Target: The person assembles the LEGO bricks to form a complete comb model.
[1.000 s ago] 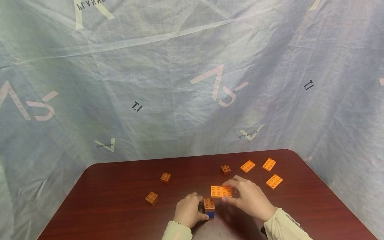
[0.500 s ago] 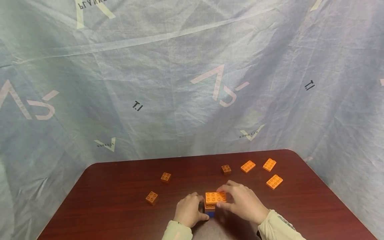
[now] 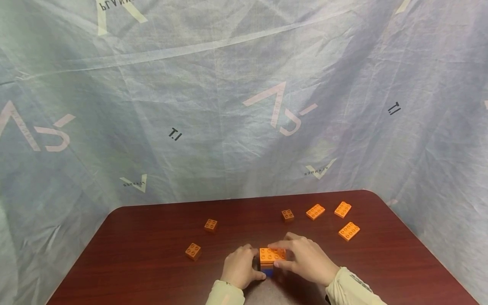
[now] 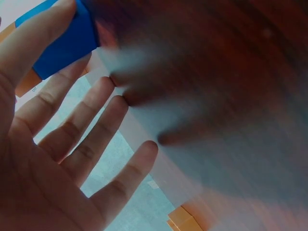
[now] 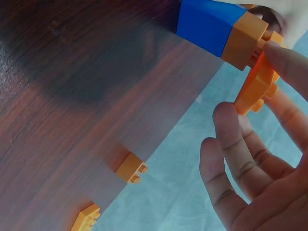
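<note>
My left hand (image 3: 239,267) pinches the blue brick (image 4: 67,43) at the bottom of a small stack, thumb on the near side. Its other fingers stretch out low over the table in the left wrist view. On the blue brick sits a darker orange square brick (image 5: 244,41). My right hand (image 3: 310,260) holds a thin bright orange eight-stud brick (image 5: 257,89) between thumb and fingers over the top of the stack. In the right wrist view that thin brick is tilted at the square brick's studs, which still show in between, and one end juts out past the stack.
Two square orange bricks, a nearer one (image 3: 193,251) and a farther one (image 3: 211,225), lie to the left. Another square brick (image 3: 287,215) lies behind the hands. Three thin orange bricks (image 3: 348,231) lie at the back right of the dark red table (image 3: 145,254). A grey cloth (image 3: 213,106) hangs behind.
My right hand has moved left and toward me, bringing the thin orange brick from behind and right of the stack down onto its top. My left hand stays on the stack.
</note>
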A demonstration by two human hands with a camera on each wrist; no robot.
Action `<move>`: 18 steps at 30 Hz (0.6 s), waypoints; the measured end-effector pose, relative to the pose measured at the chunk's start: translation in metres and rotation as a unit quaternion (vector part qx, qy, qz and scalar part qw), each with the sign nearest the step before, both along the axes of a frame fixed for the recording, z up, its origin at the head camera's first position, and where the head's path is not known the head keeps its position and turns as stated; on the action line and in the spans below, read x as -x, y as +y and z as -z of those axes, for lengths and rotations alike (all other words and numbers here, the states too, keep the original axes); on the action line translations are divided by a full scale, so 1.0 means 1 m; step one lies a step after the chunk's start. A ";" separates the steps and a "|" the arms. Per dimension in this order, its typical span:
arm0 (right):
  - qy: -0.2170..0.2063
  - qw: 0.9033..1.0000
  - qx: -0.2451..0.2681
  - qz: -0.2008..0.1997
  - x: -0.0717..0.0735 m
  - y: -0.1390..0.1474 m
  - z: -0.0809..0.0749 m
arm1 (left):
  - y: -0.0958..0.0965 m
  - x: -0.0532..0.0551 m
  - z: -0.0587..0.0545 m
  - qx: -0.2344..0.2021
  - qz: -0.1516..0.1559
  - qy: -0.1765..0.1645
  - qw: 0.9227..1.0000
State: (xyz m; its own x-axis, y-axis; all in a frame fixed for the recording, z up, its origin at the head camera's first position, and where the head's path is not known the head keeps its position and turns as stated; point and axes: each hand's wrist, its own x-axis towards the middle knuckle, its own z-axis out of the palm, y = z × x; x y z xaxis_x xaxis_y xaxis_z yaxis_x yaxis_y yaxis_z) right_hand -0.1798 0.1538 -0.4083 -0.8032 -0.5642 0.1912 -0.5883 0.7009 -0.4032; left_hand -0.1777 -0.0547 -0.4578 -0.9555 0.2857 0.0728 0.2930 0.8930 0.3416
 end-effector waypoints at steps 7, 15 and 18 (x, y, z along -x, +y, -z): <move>-0.004 1.000 0.004 -0.006 0.000 0.000 0.000 | 0.000 0.000 -0.001 0.005 -0.002 -0.010 1.000; -0.003 1.000 -0.003 0.002 0.000 -0.001 0.000 | 0.001 0.001 -0.002 0.003 -0.004 -0.015 1.000; 0.001 1.000 -0.008 0.003 0.000 -0.002 0.000 | 0.001 0.001 -0.002 0.004 -0.004 -0.015 1.000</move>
State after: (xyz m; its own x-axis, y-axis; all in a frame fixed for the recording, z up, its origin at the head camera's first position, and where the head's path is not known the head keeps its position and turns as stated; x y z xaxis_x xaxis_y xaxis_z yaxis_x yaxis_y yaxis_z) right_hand -0.1794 0.1515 -0.4086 -0.8061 -0.5624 0.1842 -0.5850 0.7107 -0.3907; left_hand -0.1783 -0.0536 -0.4558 -0.9598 0.2777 0.0411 0.2746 0.8981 0.3437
